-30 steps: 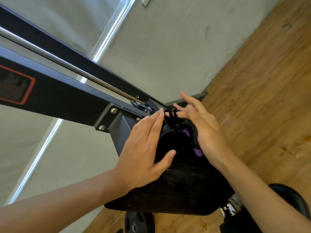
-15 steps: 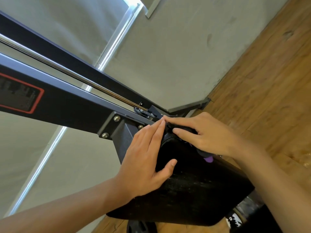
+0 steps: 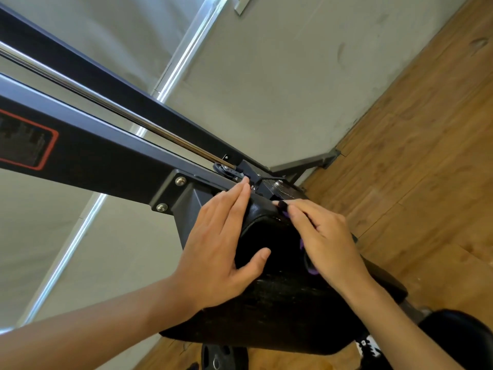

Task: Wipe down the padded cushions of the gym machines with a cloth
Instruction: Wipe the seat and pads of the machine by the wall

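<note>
Right now my left hand [image 3: 221,244] lies flat against the left side of the black padded cushion [image 3: 280,303], fingers straight and pressed together, tips reaching its top edge. The thumb is spread away from them and rests on the cushion's upper face.

My right hand [image 3: 328,241] sits on the right part of that face, well up toward the cushion's far end, fingers laid out nearly straight and close together. It presses down on a purple cloth [image 3: 310,270]. Most of the cloth is hidden under my palm; only small purple folds peek out near my wrist and beside my fingertips. Something small and dark shows at the tip of my forefinger, and I cannot tell what it is.

Just left of the cushion, a dark steel frame beam [image 3: 106,156] joins a bracket fixed with two shiny bolts [image 3: 180,180]. Further out along the beam from the cushion is a warning label [image 3: 24,142] with a red border, its text too blurred to read. Beyond the cushion's far end a polished guide rod [image 3: 133,113] runs down to a small black pulley [image 3: 222,169].

Behind the cushion stands a grey wall [image 3: 266,76], and to its right spreads a wooden floor [image 3: 413,156]. Below the cushion's near end a black weight plate [image 3: 221,359] lies on the floor, and to the plate's right part of a black-and-white shoe [image 3: 369,348] shows.
</note>
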`<action>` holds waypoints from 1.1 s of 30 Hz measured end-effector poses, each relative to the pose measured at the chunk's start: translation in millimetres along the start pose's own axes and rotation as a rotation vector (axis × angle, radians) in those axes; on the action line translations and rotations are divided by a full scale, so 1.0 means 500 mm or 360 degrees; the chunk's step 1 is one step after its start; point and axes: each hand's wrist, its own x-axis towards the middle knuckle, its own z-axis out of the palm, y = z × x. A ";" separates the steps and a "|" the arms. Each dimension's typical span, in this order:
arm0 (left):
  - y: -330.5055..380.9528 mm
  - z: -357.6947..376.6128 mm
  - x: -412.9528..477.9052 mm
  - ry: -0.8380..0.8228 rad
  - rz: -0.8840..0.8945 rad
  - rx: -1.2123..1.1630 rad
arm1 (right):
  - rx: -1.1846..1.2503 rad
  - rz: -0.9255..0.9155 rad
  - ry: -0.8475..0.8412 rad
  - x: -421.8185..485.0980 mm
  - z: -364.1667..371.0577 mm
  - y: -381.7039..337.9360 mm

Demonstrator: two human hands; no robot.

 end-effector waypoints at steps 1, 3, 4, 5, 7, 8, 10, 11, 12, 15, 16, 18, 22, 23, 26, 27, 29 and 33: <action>0.001 0.000 0.000 -0.0004 -0.0012 0.0003 | 0.0024 0.0134 0.0032 -0.018 -0.011 0.023; 0.005 0.002 0.003 0.0001 -0.0014 0.0015 | 0.0073 0.0370 0.0006 -0.032 -0.024 0.038; 0.007 0.004 0.003 0.0005 -0.0017 0.0020 | 0.0092 0.0402 -0.0004 -0.027 -0.021 0.029; 0.008 0.004 0.002 0.0013 -0.0019 0.0026 | 0.0101 0.0343 0.0013 -0.014 -0.012 0.010; 0.007 0.003 0.001 0.0017 -0.0015 0.0028 | 0.0096 0.0078 0.0037 0.014 0.012 -0.049; 0.007 0.001 0.001 0.0013 -0.0010 0.0022 | 0.0078 -0.0048 0.0024 0.020 0.021 -0.074; 0.006 -0.001 0.002 0.0001 -0.0011 0.0001 | 0.0034 -0.0156 0.0002 0.014 0.020 -0.065; 0.005 -0.001 0.002 -0.0008 -0.0020 -0.0008 | 0.0016 -0.0105 0.0006 0.000 0.009 -0.038; 0.006 0.000 0.002 -0.0014 -0.0030 -0.0012 | -0.0009 -0.0003 0.0028 -0.017 -0.007 -0.004; 0.006 0.002 0.002 -0.0015 -0.0042 0.0020 | 0.0051 0.0384 0.0059 -0.044 -0.030 0.039; 0.006 0.001 0.003 -0.0012 -0.0037 0.0029 | 0.0043 0.0321 0.0095 -0.034 -0.020 0.023; 0.007 0.000 0.006 -0.0004 -0.0014 0.0022 | 0.0047 -0.0003 0.0123 -0.002 0.014 -0.048; 0.008 -0.001 0.006 -0.0004 -0.0005 -0.0027 | -0.0008 -0.0379 0.0035 -0.003 0.022 -0.057; 0.006 0.000 0.005 -0.0010 -0.0013 -0.0030 | -0.0071 -0.0300 0.0056 -0.022 0.006 -0.013; 0.004 0.001 0.003 0.0001 -0.0015 -0.0017 | -0.0049 0.0216 0.0113 -0.064 -0.034 0.064; 0.004 0.001 0.003 0.0004 -0.0010 -0.0009 | -0.0007 0.0289 0.0129 -0.056 -0.029 0.059; 0.005 0.002 0.005 0.0003 -0.0007 0.0003 | 0.0056 0.0139 0.0081 -0.016 -0.004 0.000; 0.008 0.002 0.004 0.0001 -0.0025 -0.0005 | 0.0063 -0.0316 -0.0013 0.002 0.012 -0.056</action>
